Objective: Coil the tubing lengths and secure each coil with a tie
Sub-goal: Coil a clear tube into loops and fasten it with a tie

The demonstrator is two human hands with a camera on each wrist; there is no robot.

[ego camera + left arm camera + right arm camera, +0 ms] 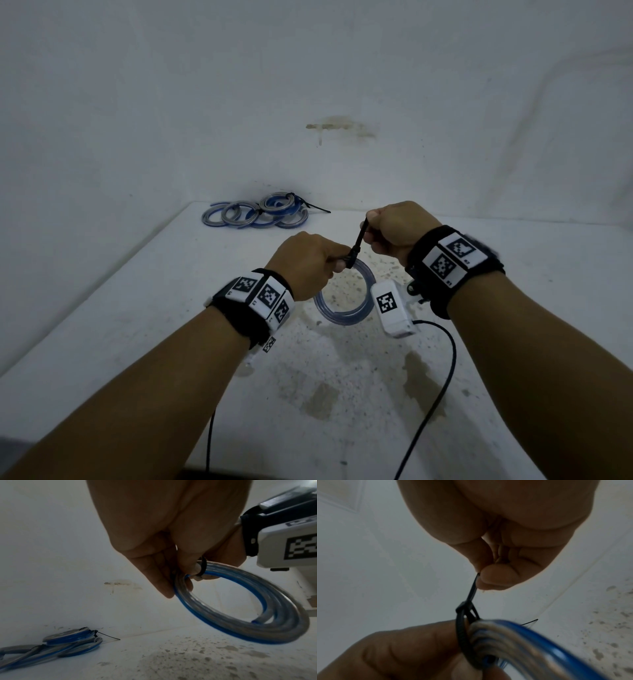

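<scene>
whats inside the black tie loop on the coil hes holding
The black tie wraps several clear and blue turns of the tubing coil. The left hand covers the loop's far side, so anything else caught inside is hidden.

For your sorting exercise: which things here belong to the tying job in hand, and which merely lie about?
In use:
clear blue-striped tubing coil
black plastic cable tie
left hand, holding the coil
right hand, pinching the tie's tail

Lying about:
pile of already tied tubing coils
white speckled tabletop
stained white wall
</scene>
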